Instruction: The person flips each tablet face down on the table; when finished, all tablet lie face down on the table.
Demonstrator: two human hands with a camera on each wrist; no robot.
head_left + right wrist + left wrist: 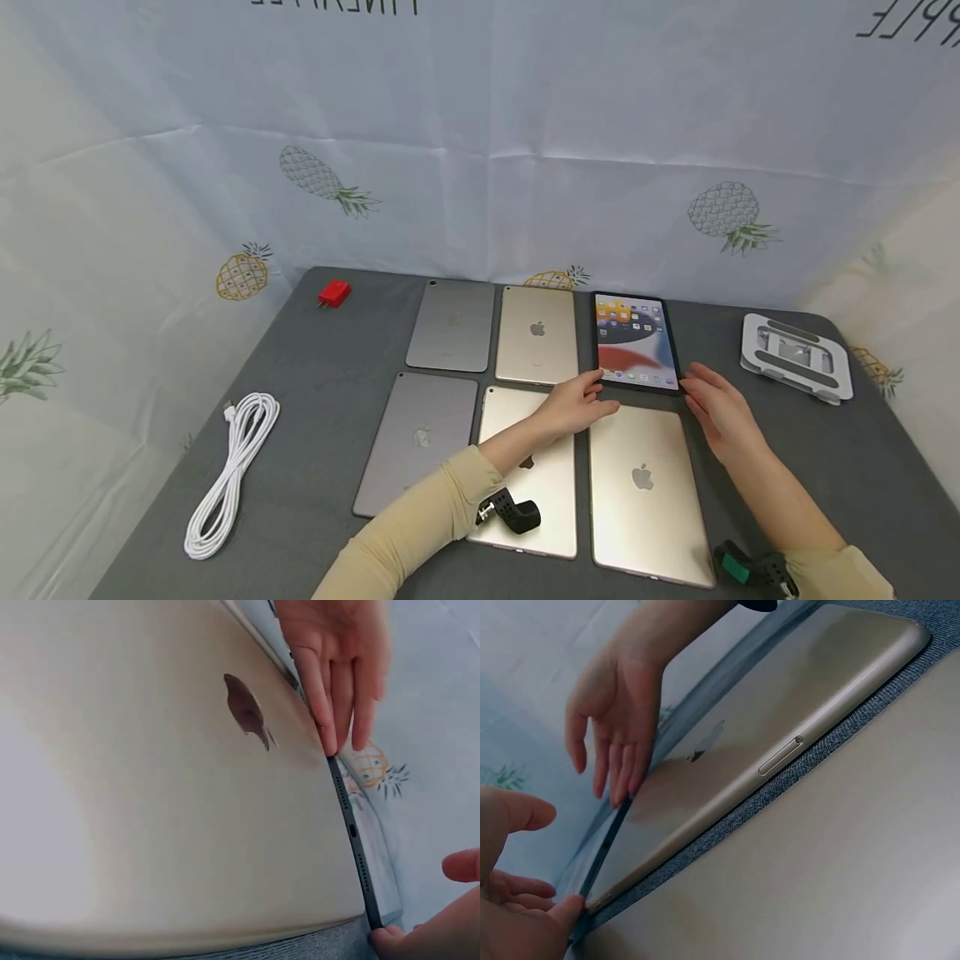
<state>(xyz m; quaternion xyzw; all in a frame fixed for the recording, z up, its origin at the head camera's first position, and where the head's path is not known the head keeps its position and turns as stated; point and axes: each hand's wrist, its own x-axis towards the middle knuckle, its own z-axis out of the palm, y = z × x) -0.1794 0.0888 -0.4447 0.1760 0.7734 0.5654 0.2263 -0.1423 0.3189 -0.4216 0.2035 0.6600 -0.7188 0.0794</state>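
Note:
A tablet (635,342) with a lit home screen lies face up in the back row, at its right end. My left hand (573,406) reaches across to its near left corner, fingers relaxed and fingertips touching the edge. At the near right corner, the fingertips of my right hand (716,408) touch the tablet, the palm turned inward. In the right wrist view, the tablet's dark lower edge (352,829) runs between both hands. Just below it lies a gold tablet (645,500), back up. Under my left forearm is another gold tablet (551,500).
A third gold tablet (534,354) and two grey tablets, one behind (450,333) and one in front (408,425), lie face down. A coiled white cable (232,475) and red charger (334,293) sit on the left. On the right is a folded white stand (797,354).

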